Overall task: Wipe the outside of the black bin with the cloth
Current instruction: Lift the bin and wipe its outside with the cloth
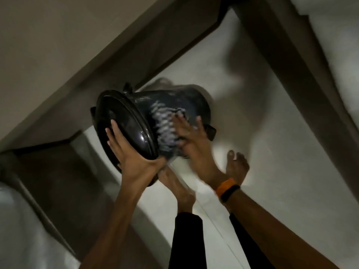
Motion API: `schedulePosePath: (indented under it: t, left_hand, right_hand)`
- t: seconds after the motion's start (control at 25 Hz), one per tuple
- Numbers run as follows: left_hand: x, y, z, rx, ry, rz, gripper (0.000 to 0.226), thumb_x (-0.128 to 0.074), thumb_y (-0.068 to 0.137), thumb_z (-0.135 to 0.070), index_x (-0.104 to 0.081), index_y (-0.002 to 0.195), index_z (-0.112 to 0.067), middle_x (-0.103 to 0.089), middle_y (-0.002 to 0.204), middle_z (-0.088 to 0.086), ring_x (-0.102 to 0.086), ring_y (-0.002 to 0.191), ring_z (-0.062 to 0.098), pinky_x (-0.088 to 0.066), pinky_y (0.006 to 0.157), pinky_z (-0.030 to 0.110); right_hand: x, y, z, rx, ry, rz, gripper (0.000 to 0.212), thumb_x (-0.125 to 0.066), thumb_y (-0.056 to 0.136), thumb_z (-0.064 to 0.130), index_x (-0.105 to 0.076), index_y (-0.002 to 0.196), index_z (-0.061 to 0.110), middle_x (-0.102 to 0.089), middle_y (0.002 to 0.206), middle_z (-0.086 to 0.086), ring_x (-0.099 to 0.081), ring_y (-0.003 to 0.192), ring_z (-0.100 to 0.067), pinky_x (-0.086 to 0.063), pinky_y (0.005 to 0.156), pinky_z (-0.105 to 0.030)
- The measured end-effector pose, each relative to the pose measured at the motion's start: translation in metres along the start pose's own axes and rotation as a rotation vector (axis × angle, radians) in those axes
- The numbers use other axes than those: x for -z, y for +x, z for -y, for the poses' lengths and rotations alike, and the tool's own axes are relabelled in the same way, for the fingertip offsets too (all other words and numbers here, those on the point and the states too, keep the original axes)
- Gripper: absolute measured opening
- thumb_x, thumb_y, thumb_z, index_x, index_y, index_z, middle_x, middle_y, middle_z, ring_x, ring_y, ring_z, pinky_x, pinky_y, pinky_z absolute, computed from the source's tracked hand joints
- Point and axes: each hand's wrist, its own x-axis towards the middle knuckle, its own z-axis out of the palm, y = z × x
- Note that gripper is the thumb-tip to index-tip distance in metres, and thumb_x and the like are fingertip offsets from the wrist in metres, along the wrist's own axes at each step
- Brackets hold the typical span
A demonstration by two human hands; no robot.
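Dim indoor light; heavy motion blur smears the right hand (pixel 189 133) and bin wall (pixel 174 105); glare glints on the lid (pixel 126 125).

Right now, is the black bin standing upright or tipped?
Tipped. The bin lies on its side in the air, lid end toward the left hand, which holds it.

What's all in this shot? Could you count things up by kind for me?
Bins: 1, black bin
Cloths: 1, pale cloth, blurred
Hands: 2, left hand, right hand
Bare feet: 2, left foot, right foot
Wristbands: 1, orange and black wristband
Total: 7
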Motion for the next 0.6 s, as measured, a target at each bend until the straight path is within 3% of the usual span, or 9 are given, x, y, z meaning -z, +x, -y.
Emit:
schedulePosePath:
  t: [0.04, 0.08, 0.24, 0.36, 0.44, 0.52, 0.6]
  left_hand:
    - [-0.001, 0.002, 0.004, -0.014, -0.026, -0.014, 0.145, -0.076, 0.044, -0.051, 0.01, 0.16, -0.038, 0.013, 0.173, 0.0, 0.011, 0.16, 0.023, -0.009, 0.129, 0.056]
    - [-0.002, 0.003, 0.007, -0.019, -0.041, -0.02, 0.143, -0.075, 0.045, -0.049, 0.011, 0.159, -0.039, 0.01, 0.173, -0.001, 0.006, 0.16, 0.025, -0.015, 0.128, 0.058]
    - [0.004, 0.006, 0.029, -0.004, -0.11, -0.016, 0.144, -0.081, 0.043, -0.042, 0.009, 0.155, -0.051, 0.002, 0.172, -0.006, -0.008, 0.159, 0.026, -0.03, 0.122, 0.06]
    - [0.006, 0.005, 0.03, -0.024, -0.157, -0.026, 0.145, -0.085, 0.041, -0.043, 0.005, 0.155, -0.052, -0.001, 0.171, -0.007, -0.01, 0.159, 0.022, -0.032, 0.122, 0.057]
    - [0.006, 0.008, 0.025, -0.007, -0.167, -0.032, 0.143, -0.08, 0.041, -0.043, 0.004, 0.156, -0.047, 0.0, 0.17, -0.007, -0.01, 0.158, 0.021, -0.031, 0.123, 0.055]
    - [0.004, 0.012, 0.026, -0.023, -0.172, -0.023, 0.142, -0.084, 0.043, -0.042, 0.002, 0.156, -0.045, 0.0, 0.17, -0.004, -0.011, 0.158, 0.021, -0.029, 0.124, 0.055]
    - [0.004, 0.016, 0.037, -0.055, -0.201, -0.045, 0.14, -0.091, 0.047, -0.042, -0.004, 0.157, -0.034, -0.007, 0.168, 0.009, -0.019, 0.157, 0.026, -0.032, 0.122, 0.056]
  right_hand:
    - [-0.026, 0.006, -0.003, 0.099, -0.1, 0.087, 0.051, -0.039, 0.099, 0.035, -0.039, 0.15, 0.03, -0.034, 0.165, -0.003, -0.022, 0.157, -0.025, -0.012, 0.129, -0.055]
    - [-0.039, 0.018, -0.006, 0.122, -0.114, 0.101, 0.053, -0.036, 0.101, 0.035, -0.033, 0.154, 0.026, -0.027, 0.167, -0.006, -0.016, 0.158, -0.024, -0.006, 0.13, -0.052]
    - [-0.03, 0.096, -0.049, -0.134, -0.131, -0.19, 0.051, -0.033, 0.096, 0.042, -0.058, 0.138, 0.024, -0.054, 0.152, -0.005, -0.041, 0.146, -0.024, -0.023, 0.126, -0.054]
    - [-0.005, 0.12, -0.073, -0.355, -0.035, -0.244, 0.049, -0.031, 0.096, 0.052, -0.059, 0.132, 0.037, -0.054, 0.151, 0.004, -0.044, 0.143, -0.02, -0.031, 0.122, -0.052]
    - [-0.02, 0.088, -0.042, -0.32, 0.096, -0.168, 0.047, -0.033, 0.097, 0.055, -0.048, 0.141, 0.044, -0.039, 0.161, 0.01, -0.033, 0.15, -0.02, -0.028, 0.124, -0.056]
    - [-0.044, 0.034, 0.003, -0.173, 0.161, -0.051, 0.048, -0.033, 0.097, 0.053, -0.028, 0.143, 0.063, -0.024, 0.163, 0.023, -0.02, 0.156, -0.018, -0.021, 0.126, -0.055]
    - [-0.053, 0.005, 0.018, 0.013, 0.067, 0.017, 0.046, -0.031, 0.1, 0.044, -0.028, 0.14, 0.066, -0.03, 0.163, 0.017, -0.022, 0.156, -0.016, -0.016, 0.127, -0.049]
